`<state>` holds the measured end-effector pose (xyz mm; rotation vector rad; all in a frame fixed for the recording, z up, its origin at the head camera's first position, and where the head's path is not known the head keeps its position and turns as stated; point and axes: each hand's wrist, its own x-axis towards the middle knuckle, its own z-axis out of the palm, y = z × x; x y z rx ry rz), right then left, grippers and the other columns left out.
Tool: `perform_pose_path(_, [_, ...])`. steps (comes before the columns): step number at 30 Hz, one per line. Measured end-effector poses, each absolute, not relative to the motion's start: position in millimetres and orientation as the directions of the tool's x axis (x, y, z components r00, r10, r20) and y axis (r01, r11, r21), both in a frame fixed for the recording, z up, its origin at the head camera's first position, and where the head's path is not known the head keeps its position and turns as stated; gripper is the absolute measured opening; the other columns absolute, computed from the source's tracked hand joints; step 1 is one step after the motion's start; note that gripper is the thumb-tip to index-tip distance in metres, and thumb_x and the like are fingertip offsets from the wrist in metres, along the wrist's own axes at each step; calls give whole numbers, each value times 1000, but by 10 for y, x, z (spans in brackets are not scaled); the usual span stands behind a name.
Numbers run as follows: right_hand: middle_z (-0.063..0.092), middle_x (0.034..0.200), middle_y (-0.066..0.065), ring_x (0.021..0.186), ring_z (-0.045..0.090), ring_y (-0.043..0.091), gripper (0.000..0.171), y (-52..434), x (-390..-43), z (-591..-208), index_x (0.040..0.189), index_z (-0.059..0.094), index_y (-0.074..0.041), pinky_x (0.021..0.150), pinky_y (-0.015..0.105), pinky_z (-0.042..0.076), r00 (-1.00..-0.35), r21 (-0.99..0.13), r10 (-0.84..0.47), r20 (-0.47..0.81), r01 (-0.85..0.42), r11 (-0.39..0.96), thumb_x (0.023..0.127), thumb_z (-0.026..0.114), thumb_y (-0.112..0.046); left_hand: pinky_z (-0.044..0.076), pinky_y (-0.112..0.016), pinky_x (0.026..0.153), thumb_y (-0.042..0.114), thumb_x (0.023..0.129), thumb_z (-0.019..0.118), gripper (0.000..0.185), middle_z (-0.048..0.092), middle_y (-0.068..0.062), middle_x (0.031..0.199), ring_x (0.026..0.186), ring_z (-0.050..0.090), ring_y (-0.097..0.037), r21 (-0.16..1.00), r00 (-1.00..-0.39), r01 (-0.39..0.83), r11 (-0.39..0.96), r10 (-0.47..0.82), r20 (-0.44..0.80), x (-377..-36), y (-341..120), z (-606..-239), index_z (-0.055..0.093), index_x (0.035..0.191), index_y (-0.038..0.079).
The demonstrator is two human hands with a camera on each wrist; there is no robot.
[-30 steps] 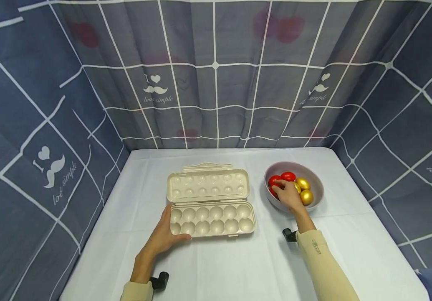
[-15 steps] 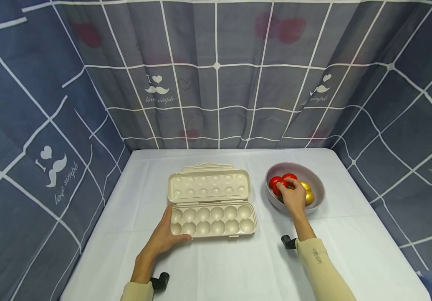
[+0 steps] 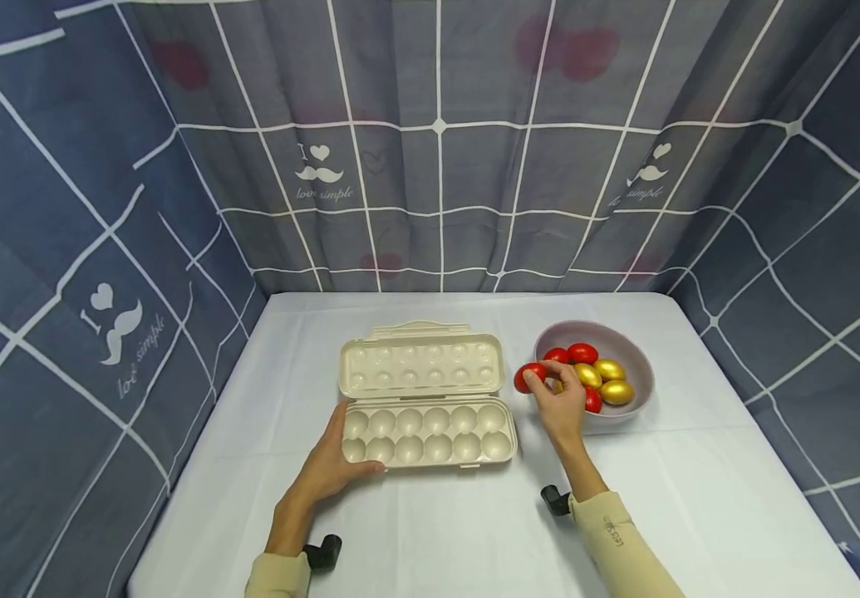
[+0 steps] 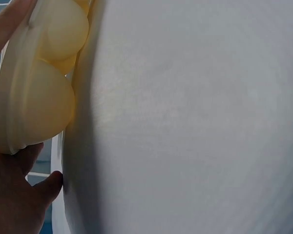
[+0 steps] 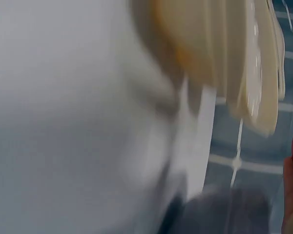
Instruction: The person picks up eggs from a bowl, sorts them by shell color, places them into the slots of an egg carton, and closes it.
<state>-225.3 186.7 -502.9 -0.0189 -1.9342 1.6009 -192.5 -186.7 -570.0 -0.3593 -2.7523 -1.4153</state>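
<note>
Head view: my right hand [image 3: 562, 406] is pinching a red egg [image 3: 529, 378], seemingly near the rim of the bowl [image 3: 641, 365]; my left hand [image 3: 326, 467] is gripping the open egg carton [image 3: 438, 421].

The bare left hand [image 3: 328, 465] is covering the left end of the open cream plastic egg carton [image 3: 424, 436]. The bare right hand [image 3: 562, 409] is hiding the near-left rim of the round mauve bowl [image 3: 639, 365] and part of a glossy red egg [image 3: 529, 377], which the right wrist view's edge is also cutting off. There the carton is appearing blurred. Both beige sleeves [image 3: 627, 548] are running out of the head view, the right one's dark lettering [image 3: 613, 531] looking too small to read.
</note>
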Motion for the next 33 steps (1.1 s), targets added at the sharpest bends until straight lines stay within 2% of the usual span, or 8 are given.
perform_pose_path(6, [62, 98, 28, 91, 58, 29, 25, 1414, -2094, -4961, 101, 65, 16, 70, 18, 54, -884, -904, 202, 421, -391, 173, 81, 76, 6, 32, -55, 108, 45, 57, 95, 134, 34, -10, 152, 136, 38, -32, 811, -967, 237, 536, 214, 141, -1908, -1862, -5716, 12, 159, 15])
perform_pose_path(9, [62, 98, 28, 91, 60, 37, 24, 1225, -2064, -4991, 101, 65, 17, 74, 27, 57, -901, -905, 123, 415, -395, 159, 81, 76, 8, 31, -56, 108, 46, 56, 95, 136, 32, -10, 154, 137, 37, -33, 810, -971, 219, 543, 203, 126, -1890, -1860, -5735, 11, 159, 15])
perform_pose_path(13, [62, 98, 28, 90, 63, 43, 23, 992, -2098, -5081, 99, 65, 16, 78, 46, 57, -909, -902, 55, 413, -400, 163, 80, 75, 10, 31, -54, 108, 48, 57, 94, 137, 31, -10, 155, 138, 37, -32, 811, -972, 215, 544, 198, 125, -1892, -1869, -5741, 10, 159, 17])
perform_pose_path(16, [64, 98, 26, 88, 65, 42, 24, 844, -2187, -5210, 101, 67, 13, 78, 51, 56, -908, -897, 28, 418, -407, 170, 79, 77, 8, 32, -53, 108, 50, 56, 94, 136, 34, -8, 153, 136, 39, -30, 812, -972, 219, 541, 197, 131, -1911, -1871, -5725, 11, 159, 18])
perform_pose_path(21, [66, 99, 16, 90, 67, 33, 25, 659, -2298, -5351, 101, 70, 6, 79, 41, 57, -910, -892, 14, 415, -403, 205, 79, 80, 2, 32, -52, 107, 49, 57, 94, 135, 32, -6, 154, 136, 38, -28, 818, -967, 236, 525, 212, 143, -1951, -1850, -5695, 12, 159, 17])
perform_pose_path(25, [67, 101, 12, 93, 68, 29, 26, 554, -2287, -5415, 103, 70, 5, 81, 32, 56, -915, -884, -26, 403, -397, 249, 79, 81, 1, 32, -52, 108, 48, 58, 94, 135, 29, -6, 156, 138, 36, -28, 812, -966, 231, 536, 224, 127, -1964, -1837, -5693, 11, 159, 17])
perform_pose_path(30, [68, 102, 10, 94, 68, 28, 28, 441, -2252, -5517, 104, 71, 2, 81, 32, 56, -909, -846, -108, 403, -415, 335, 79, 82, -4, 34, -51, 107, 45, 56, 96, 134, 33, -6, 153, 134, 40, -27, 819, -973, 211, 534, 197, 122, -1939, -1855, -5687, 14, 159, 18])
perform_pose_path(33, [68, 104, 8, 94, 67, 25, 27, 390, -2246, -5564, 103, 71, -3, 81, 36, 55, -884, -759, -180, 431, -463, 458, 79, 82, -9, 34, -52, 106, 46, 56, 95, 134, 34, -7, 153, 133, 41, -28, 823, -976, 199, 533, 188, 114, -1927, -1867, -5679, 14, 159, 18])
